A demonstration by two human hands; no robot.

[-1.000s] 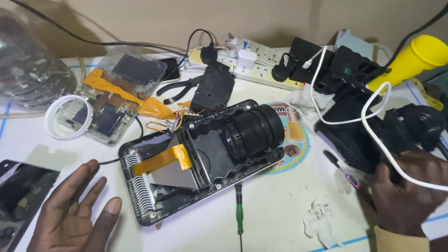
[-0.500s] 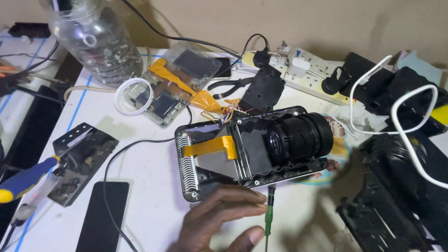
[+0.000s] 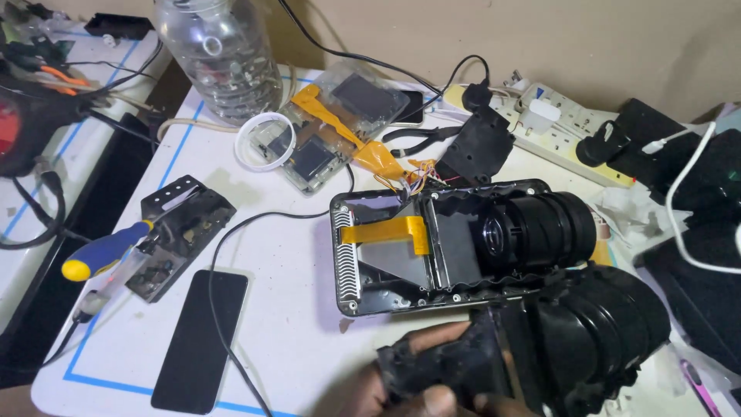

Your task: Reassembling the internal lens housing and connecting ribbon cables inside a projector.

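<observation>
Black plastic housing cover [image 3: 571, 340], gripped by one hand [image 3: 421, 386] at the counter's [image 3: 293, 262] near edge; which hand, I cannot tell. It hangs just beside the opened projector [image 3: 455, 247], so a slip could knock the lens barrel [image 3: 540, 232] or snag the orange ribbon cable [image 3: 386, 230].

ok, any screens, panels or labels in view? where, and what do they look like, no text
Phone-like slab: flat on the table, front left; dark rectangle, screen blank.
Two small display panels: in a clear casing behind the opened projector; dark rectangles, orange ribbon between.
Inner panel: inside the opened projector; grey, glossy, yellow ribbon above.
No readable labels or packages.
</observation>
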